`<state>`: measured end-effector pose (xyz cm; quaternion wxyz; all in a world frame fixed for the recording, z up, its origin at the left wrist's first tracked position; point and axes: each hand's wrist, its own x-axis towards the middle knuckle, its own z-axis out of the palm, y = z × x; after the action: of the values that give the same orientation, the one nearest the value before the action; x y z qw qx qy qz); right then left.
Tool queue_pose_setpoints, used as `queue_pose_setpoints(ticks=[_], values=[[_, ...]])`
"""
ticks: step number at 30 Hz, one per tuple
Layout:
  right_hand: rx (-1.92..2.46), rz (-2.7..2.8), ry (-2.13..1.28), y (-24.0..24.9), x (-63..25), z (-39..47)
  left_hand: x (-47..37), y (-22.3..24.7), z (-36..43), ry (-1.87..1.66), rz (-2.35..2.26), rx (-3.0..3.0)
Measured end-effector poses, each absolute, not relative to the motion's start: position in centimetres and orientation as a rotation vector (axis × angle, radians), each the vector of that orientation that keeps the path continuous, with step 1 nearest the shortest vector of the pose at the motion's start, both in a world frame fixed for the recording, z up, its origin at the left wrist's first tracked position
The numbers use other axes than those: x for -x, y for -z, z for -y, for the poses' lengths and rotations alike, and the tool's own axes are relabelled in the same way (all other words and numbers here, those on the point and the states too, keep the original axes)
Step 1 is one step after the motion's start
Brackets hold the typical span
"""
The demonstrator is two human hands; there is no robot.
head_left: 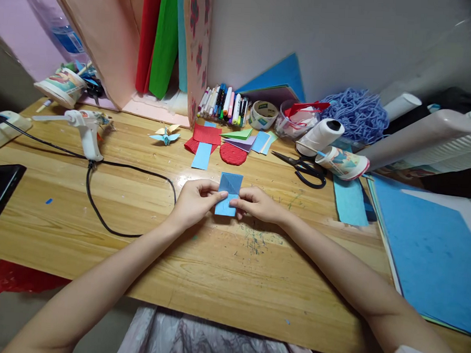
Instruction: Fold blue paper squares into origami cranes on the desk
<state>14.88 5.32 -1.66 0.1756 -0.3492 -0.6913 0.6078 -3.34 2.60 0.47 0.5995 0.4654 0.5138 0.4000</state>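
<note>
Over the wooden table (215,270), I see 1 blue paper (231,183), a diagonal line crossing its darker upper half. My left hand (194,203) and right hand (258,205) pinch its 2 sides; fingertips behind it are hidden from me.

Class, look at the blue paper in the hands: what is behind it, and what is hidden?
Some fingers of the left hand and right hand reach behind the blue paper, above the tabletop. Whatever fingertips and tabletop it covers cannot be seen.
</note>
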Motion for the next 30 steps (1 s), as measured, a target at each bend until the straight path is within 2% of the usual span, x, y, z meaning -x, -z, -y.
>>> queue_pose_setpoints(ticks=[14,19,24,30], values=[[1.023,2.031,-1.559,1.92,-14.91,-5.18,3.36,0.20,-2.85,-0.929,-1.158,-1.132],[0.985,1.847,-1.636,2.43,-14.75,-5.11,3.08,0.41,-2.57,-0.783,-1.110,-1.264],[0.832,1.787,-1.682,2.27,-15.02,-5.35,2.82,0.06,-2.36,-0.841,-1.129,-1.220],[0.881,1.802,-1.631,2.12,-15.30,-5.62,2.81,0.33,-2.63,-0.776,-1.067,-1.169]])
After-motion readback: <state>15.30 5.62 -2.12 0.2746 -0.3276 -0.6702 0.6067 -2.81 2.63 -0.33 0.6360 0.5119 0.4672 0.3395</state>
